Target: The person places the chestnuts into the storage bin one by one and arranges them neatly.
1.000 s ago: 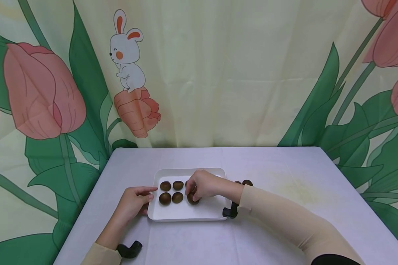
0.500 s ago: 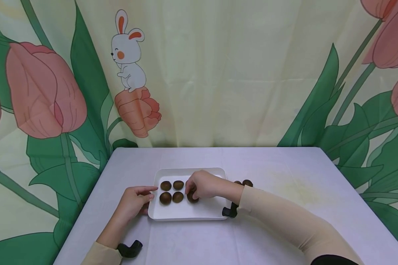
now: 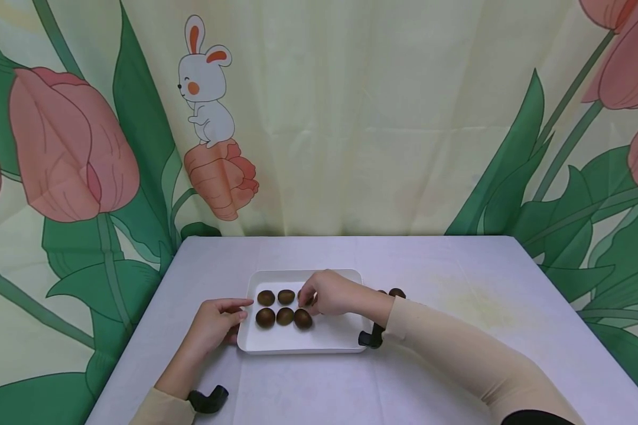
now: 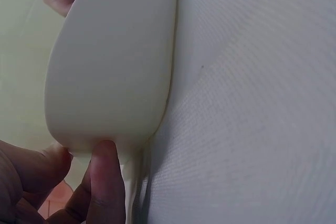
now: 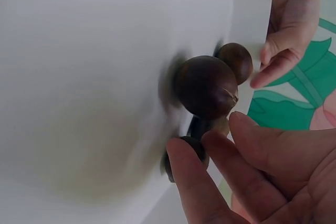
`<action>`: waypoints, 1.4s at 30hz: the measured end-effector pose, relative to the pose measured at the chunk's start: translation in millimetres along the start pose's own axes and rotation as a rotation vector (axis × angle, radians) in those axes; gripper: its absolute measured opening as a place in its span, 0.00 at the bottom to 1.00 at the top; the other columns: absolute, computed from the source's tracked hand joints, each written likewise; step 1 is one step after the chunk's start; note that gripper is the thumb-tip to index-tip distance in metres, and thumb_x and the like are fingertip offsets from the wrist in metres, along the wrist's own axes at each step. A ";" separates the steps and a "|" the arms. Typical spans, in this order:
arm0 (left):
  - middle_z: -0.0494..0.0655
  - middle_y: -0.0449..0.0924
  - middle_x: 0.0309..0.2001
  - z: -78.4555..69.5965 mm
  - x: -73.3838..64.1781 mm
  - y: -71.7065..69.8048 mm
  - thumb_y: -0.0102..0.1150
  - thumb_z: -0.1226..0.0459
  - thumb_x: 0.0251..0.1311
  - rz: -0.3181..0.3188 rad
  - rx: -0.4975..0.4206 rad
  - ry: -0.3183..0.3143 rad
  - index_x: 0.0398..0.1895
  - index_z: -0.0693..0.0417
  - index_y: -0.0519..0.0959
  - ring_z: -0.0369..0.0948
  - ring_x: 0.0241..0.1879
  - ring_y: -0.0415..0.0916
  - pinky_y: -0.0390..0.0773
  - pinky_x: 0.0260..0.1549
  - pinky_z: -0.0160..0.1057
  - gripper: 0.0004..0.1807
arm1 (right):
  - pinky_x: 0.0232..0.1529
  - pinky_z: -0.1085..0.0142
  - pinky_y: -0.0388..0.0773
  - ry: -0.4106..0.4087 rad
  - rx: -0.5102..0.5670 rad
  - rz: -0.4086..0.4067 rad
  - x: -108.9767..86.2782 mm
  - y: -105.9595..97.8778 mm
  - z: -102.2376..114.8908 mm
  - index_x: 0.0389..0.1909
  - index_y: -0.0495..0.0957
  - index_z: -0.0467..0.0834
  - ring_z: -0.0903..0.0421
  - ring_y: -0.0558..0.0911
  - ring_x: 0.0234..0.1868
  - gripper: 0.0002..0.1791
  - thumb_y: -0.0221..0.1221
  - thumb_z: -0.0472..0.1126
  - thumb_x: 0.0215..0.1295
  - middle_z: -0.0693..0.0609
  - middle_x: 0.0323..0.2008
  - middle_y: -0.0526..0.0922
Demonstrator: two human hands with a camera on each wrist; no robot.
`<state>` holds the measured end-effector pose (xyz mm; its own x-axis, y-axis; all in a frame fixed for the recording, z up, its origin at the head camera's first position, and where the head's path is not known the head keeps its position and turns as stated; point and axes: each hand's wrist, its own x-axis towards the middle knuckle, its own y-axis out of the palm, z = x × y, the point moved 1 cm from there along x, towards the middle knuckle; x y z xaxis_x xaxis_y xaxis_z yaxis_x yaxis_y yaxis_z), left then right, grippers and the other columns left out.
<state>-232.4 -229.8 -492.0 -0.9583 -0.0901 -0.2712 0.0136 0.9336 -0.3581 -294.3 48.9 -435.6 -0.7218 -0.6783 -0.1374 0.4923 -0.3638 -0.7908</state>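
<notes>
Glossy brown chestnuts [image 3: 265, 318] sit in two rows at the left of a white rectangular tray [image 3: 276, 345]. Above the third column is my right hand [image 3: 332, 293], just behind the front-row third chestnut [image 3: 303, 319]. In the right wrist view its thumb is apart from the big chestnut [image 5: 205, 87], and a fingertip lies by a smaller dark chestnut [image 5: 197, 148]; whether they touch I cannot tell. My left hand [image 3: 212, 327] is at the tray's left end, fingertips against the outer wall. The left wrist view shows a fingertip [image 4: 106, 169] pressing that wall.
More chestnuts [image 3: 397, 293] lie on the white tablecloth [image 3: 446, 277] right of the tray, partly behind my right forearm. A wrist camera mount [image 3: 371, 337] hangs over the tray's right edge. Behind the table stands a curtain [image 3: 351, 118] printed with tulips and a rabbit.
My right hand has let go of the front-row third chestnut, which now sits a little further left, beside its neighbour. The hand has moved slightly back and right. My left hand has stayed put.
</notes>
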 end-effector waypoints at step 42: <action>0.58 0.84 0.51 -2.1 -1.9 -0.4 0.66 0.70 0.70 -0.005 0.014 -0.008 0.60 0.53 0.89 0.42 0.33 0.84 0.87 0.27 0.41 0.17 | 0.29 0.70 0.80 0.066 -0.057 -0.013 8.2 5.7 0.3 0.39 0.94 0.51 0.63 0.81 0.26 0.18 0.73 0.25 0.54 0.58 0.39 0.93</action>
<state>-231.2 -229.3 -489.5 -0.9561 -0.0973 -0.2764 0.0130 0.9283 -0.3717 -297.2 41.1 -441.1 -0.7594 -0.6296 -0.1643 0.4556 -0.3343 -0.8250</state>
